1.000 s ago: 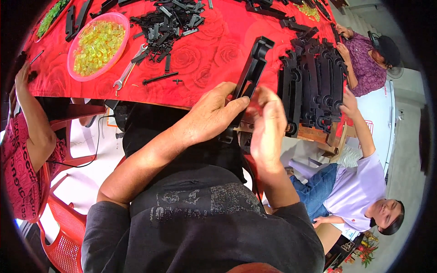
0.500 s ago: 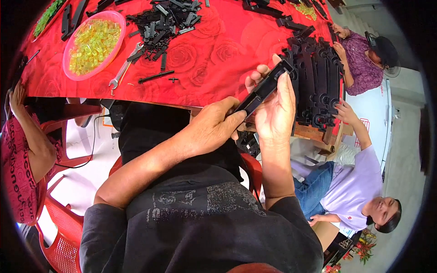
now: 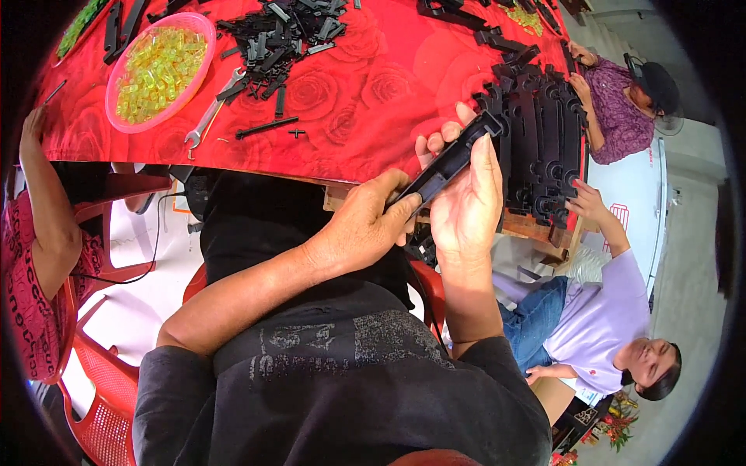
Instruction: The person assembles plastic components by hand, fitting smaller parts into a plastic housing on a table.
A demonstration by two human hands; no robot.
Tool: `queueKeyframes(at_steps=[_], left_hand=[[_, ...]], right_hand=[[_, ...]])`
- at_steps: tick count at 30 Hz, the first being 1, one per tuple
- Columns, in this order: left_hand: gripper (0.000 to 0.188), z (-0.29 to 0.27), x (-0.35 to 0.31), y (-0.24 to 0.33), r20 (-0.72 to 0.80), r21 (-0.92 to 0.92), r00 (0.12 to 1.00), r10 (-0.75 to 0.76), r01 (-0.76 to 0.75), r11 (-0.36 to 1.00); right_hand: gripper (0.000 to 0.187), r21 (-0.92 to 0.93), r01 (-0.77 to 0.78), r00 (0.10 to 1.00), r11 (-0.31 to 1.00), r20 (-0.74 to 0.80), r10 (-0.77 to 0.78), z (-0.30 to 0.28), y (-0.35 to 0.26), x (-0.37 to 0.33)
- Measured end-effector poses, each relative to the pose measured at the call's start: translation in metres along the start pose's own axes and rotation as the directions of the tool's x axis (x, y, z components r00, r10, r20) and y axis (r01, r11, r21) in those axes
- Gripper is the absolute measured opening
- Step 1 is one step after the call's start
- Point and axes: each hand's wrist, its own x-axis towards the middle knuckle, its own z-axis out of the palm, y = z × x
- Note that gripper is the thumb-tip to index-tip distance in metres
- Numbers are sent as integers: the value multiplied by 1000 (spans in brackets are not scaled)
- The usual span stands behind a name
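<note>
Both of my hands grip a long black plastic part (image 3: 445, 169), which slants up to the right above the table's front edge. My left hand (image 3: 365, 227) is closed round its lower end, thumb on top. My right hand (image 3: 466, 194) cradles the upper end, with the thumb along one side and fingertips showing past the other. Just beyond that end lies a stack of similar black plastic parts (image 3: 538, 147), rounded at their ends. The undersides of the held part and my right palm's contact with it are partly hidden.
A red rose-patterned cloth (image 3: 342, 128) covers the table. On it are a pink tray (image 3: 115, 101) of yellow translucent pieces, a pile of small black pieces (image 3: 284, 43), a wrench (image 3: 208, 116) and a thin black rod (image 3: 266, 128). Co-workers sit left and right; one hand (image 3: 588, 200) touches the stack.
My hands and the black part have shifted slightly down and left, with the grip unchanged. At the left, the co-worker's arm has moved up along the table edge.
</note>
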Motion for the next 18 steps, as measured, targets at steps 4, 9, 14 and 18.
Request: queueKeyframes(at_steps=[4,9,14,18], left_hand=[[17,1,-4,13,39,57,996,-77,75,996],[14,1,-7,17,72,77,994,-87,82,994],[21,0,-9,23,92,138,993,-71,58,989],[21,4,-10,18,85,138,994,-69,57,989]], right_hand=[[41,-2,-13,999,1000,-50,13,2,-3,-7],[34,38,-26,996,999,-81,29,7,-7,-12],[31,72,-53,998,996,38,51,-5,-14,-7],[33,-6,102,995,995,-7,-102,0,-19,4]])
